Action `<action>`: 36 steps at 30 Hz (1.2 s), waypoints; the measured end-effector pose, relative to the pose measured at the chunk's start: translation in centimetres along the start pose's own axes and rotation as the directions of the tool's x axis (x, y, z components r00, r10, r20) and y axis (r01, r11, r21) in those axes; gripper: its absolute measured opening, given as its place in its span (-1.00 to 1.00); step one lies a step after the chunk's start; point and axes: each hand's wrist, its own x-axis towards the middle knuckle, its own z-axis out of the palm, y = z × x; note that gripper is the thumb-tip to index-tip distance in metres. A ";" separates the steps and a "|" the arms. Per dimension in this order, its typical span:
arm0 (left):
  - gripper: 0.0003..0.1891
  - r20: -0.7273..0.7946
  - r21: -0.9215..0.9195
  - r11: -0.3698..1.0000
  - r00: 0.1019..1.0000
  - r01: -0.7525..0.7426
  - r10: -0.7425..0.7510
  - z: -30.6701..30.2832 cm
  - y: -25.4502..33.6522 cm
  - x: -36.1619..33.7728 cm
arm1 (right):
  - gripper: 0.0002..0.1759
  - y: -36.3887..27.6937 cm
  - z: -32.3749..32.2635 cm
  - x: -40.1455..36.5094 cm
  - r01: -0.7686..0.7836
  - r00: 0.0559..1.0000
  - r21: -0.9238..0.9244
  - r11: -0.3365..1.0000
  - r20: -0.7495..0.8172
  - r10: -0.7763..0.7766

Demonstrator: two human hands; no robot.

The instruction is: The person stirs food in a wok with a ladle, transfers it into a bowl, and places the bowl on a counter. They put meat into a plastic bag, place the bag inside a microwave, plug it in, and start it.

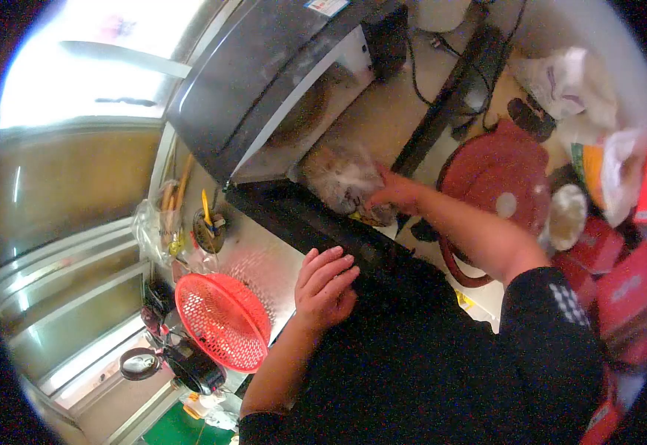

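My right hand (395,194) is closed on the side of a clear plastic bag (338,178) with pale and dark contents that I cannot make out. The bag is at the mouth of a dark microwave oven (249,81), over its lowered black door (308,222). Inside the lit cavity (301,111) a round, brownish shape shows. My left hand (325,288) holds nothing, its fingers stretched out and slightly bent, close to the door's outer edge.
A red plastic colander (223,319) stands on the counter by my left forearm. On the right are a large dark-red round vessel (497,185), a white plastic bag (568,85) and red boxes (631,297). Black cables (412,67) run beside the oven. A window (78,185) is at left.
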 end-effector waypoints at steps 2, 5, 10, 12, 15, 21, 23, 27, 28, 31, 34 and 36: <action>-0.67 0.006 0.003 1.000 1.000 0.002 -0.002 0.0 0.0 -0.1 | 0.01 1.2 -0.6 0.2 -0.028 0.999 0.053 0.998 0.017 0.027; -0.67 0.006 0.002 1.000 1.000 -0.002 0.002 0.1 0.0 -0.1 | -0.18 3.1 -2.5 0.9 -0.089 0.990 0.186 0.979 0.122 0.067; -0.65 -0.014 0.011 1.000 1.000 0.000 0.001 0.6 -0.2 -0.3 | -0.50 1.7 -1.8 2.0 -0.129 0.984 0.312 0.941 0.160 0.082; -0.64 -0.021 0.009 1.000 1.000 0.007 -0.006 0.6 0.0 -0.4 | -0.59 0.5 -1.3 5.3 -0.086 0.992 0.400 0.913 0.120 0.041; -0.64 -0.043 0.000 1.000 0.999 -0.021 0.021 0.6 -0.3 -0.3 | -0.63 -2.6 -0.7 9.7 0.003 0.981 0.342 0.940 0.183 -0.070; -0.64 -0.004 0.004 1.000 1.000 -0.024 0.024 0.4 -0.3 -0.5 | -0.55 -5.1 -0.2 20.7 -0.012 0.995 0.411 0.912 0.093 -0.028; -0.64 0.002 -0.003 1.000 1.000 -0.018 0.018 0.4 -0.3 -0.6 | -0.53 -7.2 0.9 21.6 0.051 0.999 0.385 0.922 -0.004 -0.054; -0.65 0.034 -0.034 0.999 0.999 0.009 -0.008 -0.1 -0.3 -0.6 | -0.49 -10.0 2.0 22.4 0.204 0.962 0.111 0.973 -0.207 -0.178; -0.65 0.032 -0.037 0.999 0.999 0.013 -0.011 -0.1 -0.3 -0.5 | -0.48 -10.4 2.2 22.3 0.230 0.944 0.016 0.973 -0.249 -0.219; -0.65 0.047 -0.047 0.999 0.999 0.021 -0.019 -0.2 -0.3 -0.3 | -0.45 -11.4 2.8 21.6 0.262 0.874 -0.300 0.917 -0.328 -0.357; -0.65 0.057 -0.040 0.999 0.998 0.012 -0.009 -0.3 -0.2 -0.2 | -0.42 -12.2 3.9 20.2 0.228 0.811 -0.561 0.796 -0.343 -0.474; -0.64 0.065 -0.056 0.998 0.998 0.014 -0.010 -0.3 -0.3 0.1 | -0.39 -13.1 4.3 18.7 0.200 0.793 -0.669 0.716 -0.318 -0.519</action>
